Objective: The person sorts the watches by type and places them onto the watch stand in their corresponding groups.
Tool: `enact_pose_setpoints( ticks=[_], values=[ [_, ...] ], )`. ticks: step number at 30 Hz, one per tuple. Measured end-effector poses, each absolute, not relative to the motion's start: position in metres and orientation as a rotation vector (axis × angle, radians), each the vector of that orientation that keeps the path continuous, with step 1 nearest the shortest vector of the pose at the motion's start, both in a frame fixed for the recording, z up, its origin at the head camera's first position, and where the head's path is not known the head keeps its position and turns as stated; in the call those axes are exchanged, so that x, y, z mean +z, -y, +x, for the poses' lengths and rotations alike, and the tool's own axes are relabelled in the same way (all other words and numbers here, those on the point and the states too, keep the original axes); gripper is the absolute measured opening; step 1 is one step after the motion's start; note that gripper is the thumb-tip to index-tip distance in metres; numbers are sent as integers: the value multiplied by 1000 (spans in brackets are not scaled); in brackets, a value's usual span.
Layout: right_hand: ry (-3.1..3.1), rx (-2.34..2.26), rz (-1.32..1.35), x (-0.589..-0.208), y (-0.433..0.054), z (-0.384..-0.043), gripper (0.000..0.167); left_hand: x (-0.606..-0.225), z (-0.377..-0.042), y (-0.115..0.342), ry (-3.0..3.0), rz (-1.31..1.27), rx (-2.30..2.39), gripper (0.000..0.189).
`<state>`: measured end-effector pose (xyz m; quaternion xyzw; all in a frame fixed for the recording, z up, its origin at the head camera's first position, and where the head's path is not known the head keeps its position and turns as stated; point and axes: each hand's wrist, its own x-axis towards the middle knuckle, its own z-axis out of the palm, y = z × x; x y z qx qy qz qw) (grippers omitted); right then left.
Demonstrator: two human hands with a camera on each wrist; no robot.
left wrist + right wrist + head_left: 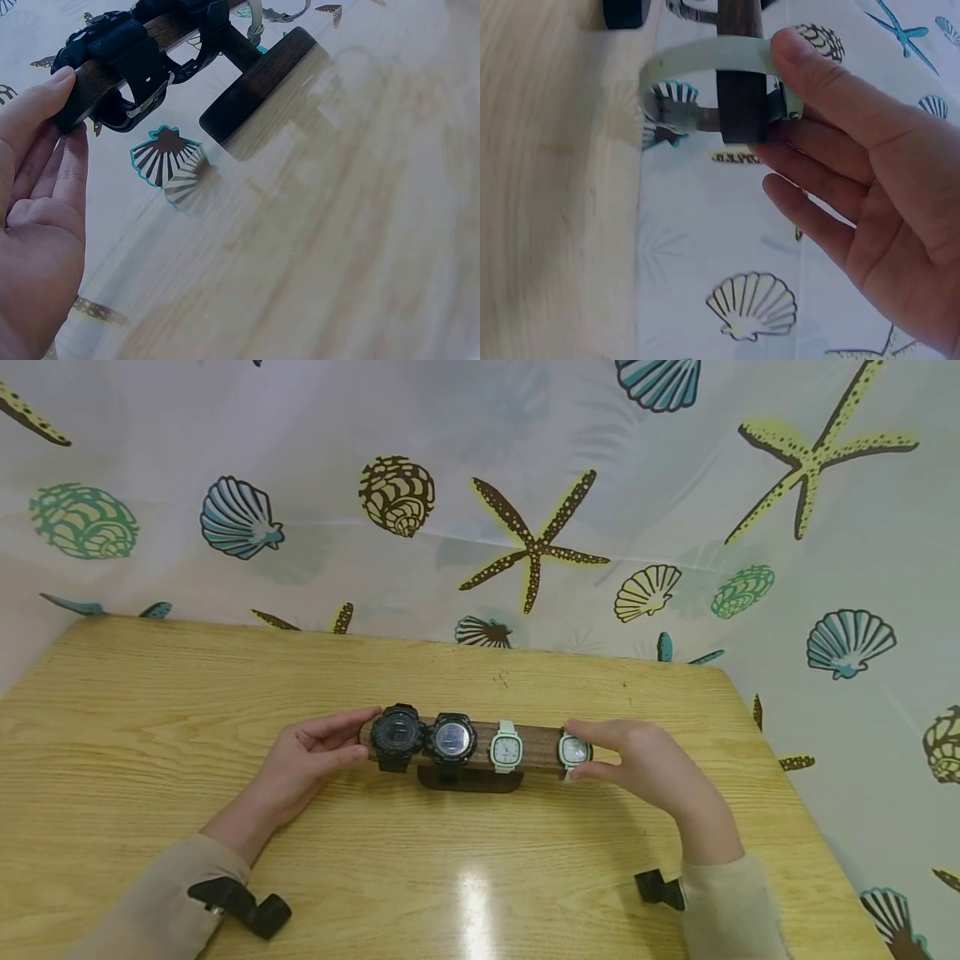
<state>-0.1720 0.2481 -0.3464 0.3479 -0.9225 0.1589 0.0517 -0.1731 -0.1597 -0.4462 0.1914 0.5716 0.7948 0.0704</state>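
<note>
A dark wooden watch stand [540, 747] stands on the table with its bar running left to right. My left hand [296, 768] grips the bar's left end between thumb and fingers. Beside it are a large black watch [397, 735] and a second black watch [452, 740]. A pale green square watch [507, 749] sits right of the bar's middle. Near the right end, my right hand [656, 768] pinches another pale green watch [574, 751]. In the right wrist view, that watch's strap [697, 56] loops round the bar, with the thumb on it.
The stand's low base [472, 782] is on the wooden table [420, 877]. A white cloth [315, 435] printed with shells and starfish hangs behind the table and down its right side. Black mounts [243, 906] are worn near both wrists.
</note>
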Motion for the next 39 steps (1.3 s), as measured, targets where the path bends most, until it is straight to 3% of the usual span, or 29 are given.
enact_pose_setpoints(
  ticks=[14, 29, 39],
  values=[
    [2543, 524, 1239, -362, -219, -173, 57, -445, -174, 158, -1711, 563, 2390, 46],
    [2672, 662, 1146, -363, -224, -175, 61, -444, -175, 159, -1704, 565, 2392, 46],
    [2814, 690, 1024, -365, -233, -178, 47, -448, -175, 158, -1684, 554, 2394, 42]
  ],
)
